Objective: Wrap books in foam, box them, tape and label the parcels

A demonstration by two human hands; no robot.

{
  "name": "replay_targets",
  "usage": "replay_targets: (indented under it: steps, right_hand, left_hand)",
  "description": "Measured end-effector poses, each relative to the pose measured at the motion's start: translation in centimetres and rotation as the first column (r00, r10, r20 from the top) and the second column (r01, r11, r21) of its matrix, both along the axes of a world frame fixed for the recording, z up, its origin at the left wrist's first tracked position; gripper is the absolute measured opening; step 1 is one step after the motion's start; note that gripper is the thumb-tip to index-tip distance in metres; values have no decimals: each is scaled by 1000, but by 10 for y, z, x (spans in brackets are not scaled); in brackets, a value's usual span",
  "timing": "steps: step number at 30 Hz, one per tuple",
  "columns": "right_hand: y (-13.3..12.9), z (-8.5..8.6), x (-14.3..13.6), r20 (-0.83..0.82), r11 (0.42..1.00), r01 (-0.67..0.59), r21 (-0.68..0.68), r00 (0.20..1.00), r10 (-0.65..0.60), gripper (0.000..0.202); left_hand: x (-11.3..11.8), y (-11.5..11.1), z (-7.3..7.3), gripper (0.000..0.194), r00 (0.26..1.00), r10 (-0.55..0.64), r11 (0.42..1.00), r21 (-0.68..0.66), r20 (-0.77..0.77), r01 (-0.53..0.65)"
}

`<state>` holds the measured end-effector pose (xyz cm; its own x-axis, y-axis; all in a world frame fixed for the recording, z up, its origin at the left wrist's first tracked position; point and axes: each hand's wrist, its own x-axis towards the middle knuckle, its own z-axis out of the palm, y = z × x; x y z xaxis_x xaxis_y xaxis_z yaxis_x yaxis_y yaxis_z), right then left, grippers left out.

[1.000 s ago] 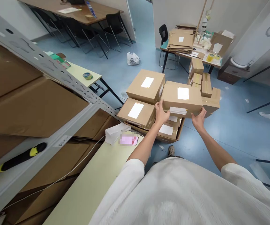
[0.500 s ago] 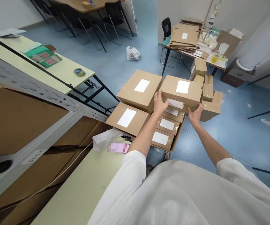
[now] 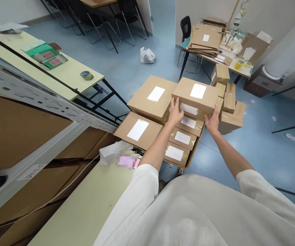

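The box (image 3: 196, 97) at frame centre is tan cardboard with a white label on top and another on its near side. The stacked boxes (image 3: 185, 136) beneath match, their seams glossy with yellowish tape. The floor (image 3: 265, 147) is pale blue. At upper left, a cream table (image 3: 68, 73) carries green folders (image 3: 46, 56).

A: Where are the 2 arms?

B: Both reach forward from white sleeves at the bottom toward the frame's center, elbows nearly straight.

A: And the hands?

B: Left hand (image 3: 176, 112) sits center-left, fingers up, palm facing right. Right hand (image 3: 212, 121) sits center-right, palm facing left, fingers spread.
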<state>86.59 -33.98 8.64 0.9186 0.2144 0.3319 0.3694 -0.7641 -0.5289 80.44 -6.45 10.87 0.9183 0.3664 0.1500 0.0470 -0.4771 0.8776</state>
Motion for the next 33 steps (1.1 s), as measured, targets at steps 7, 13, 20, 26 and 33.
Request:
replay_targets:
  steps: [7,13,20,26,33]
  right_hand:
    - [-2,-5,30,51,993,9,-116,999,-4,95]
    - [-11,-9,44,60,994,-59,-97,996,65,86]
    - [-11,-8,49,68,998,-13,-58,998,17,86]
    - [-3,2,47,67,997,-30,-78,997,35,83]
    - [3,7,25,40,994,-18,-112,999,22,90]
  left_hand:
    - [-23,2,-12,82,996,-88,994,59,-33,89]
    - [-26,-6,-20,81,991,-134,989,61,-30,135]
    - [-42,-12,-31,73,984,-149,985,70,-102,157]
    - [-59,-8,-31,69,980,-147,984,78,-135,159]
    - [-81,-5,-26,62,977,-144,985,71,-156,157]
